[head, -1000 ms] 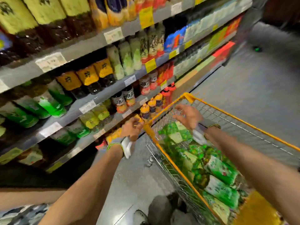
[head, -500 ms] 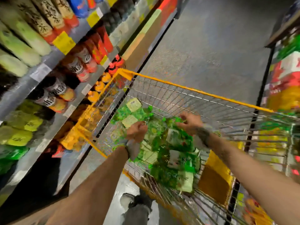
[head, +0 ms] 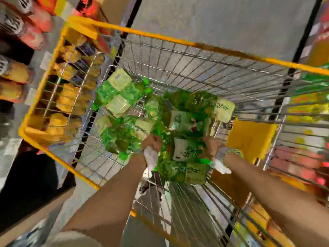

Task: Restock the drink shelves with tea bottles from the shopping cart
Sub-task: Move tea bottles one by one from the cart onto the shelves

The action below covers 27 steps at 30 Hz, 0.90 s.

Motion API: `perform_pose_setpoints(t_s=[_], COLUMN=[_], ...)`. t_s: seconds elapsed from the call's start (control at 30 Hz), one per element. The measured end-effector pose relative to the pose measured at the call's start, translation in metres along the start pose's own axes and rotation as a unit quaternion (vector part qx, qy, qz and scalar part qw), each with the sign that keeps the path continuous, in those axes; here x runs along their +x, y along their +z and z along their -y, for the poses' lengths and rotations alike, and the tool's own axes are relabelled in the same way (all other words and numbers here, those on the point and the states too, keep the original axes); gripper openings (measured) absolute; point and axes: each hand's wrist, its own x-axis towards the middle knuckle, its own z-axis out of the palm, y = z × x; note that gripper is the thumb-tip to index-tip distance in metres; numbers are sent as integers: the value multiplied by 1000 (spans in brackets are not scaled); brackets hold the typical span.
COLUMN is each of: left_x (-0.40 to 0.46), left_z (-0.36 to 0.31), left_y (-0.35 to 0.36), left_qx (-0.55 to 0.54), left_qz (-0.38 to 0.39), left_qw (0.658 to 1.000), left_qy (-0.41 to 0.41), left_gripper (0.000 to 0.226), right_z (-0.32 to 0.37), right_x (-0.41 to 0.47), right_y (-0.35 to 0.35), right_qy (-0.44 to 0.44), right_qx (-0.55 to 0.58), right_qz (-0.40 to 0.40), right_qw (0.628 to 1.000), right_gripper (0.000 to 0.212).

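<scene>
Along the left edge the drink shelves (head: 19, 56) hold blurred rows of red-capped and orange-labelled bottles (head: 32, 20), with pale price tags on the shelf lips; just beside them stands the shopping cart (head: 146, 35), a wire basket with a yellow rim, its left wall close against the shelving; inside the cart, on the wire floor, lies a heap of green tea bottles (head: 122, 97) with pale green labels, tumbled on their sides and stacked over one another from the left middle of the basket across to its right side; the person's left hand (head: 152, 142) reaches down into the near part of the heap, knuckles up and fingers curled tight, but blur hides whether they grip a bottle or nothing; a white cloth-like strip hangs at that wrist; the right hand (head: 212, 145) is down among the bottles further right, its fingers buried behind a labelled bottle, so their state cannot be told; a green band circles that wrist, with a white strip below it; right of it a yellow flap (head: 251, 138) sits in the cart's near wall; at the far right another shelf (head: 309, 107) shows blurred yellow, green and red goods through the wire.
</scene>
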Motion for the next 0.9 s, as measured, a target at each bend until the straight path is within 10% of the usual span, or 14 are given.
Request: perform_pose_setpoints(t_s=[0.13, 0.27, 0.9], left_x=[11, 30, -9], left_z=[10, 20, 19], left_y=[26, 50, 14], left_qx=[-30, -143, -295], left_qz=[13, 21, -39], left_qw=[998, 985, 952], left_qy=[-48, -90, -68], left_gripper=[33, 25, 33], right_z=[-5, -14, 11], right_x=[7, 18, -20], right_y=[27, 33, 14], right_qy=[-47, -31, -92], right_qx=[-69, -154, -146], right_qz=[-141, -22, -77], right_qw=[987, 987, 982], right_gripper=[70, 113, 103])
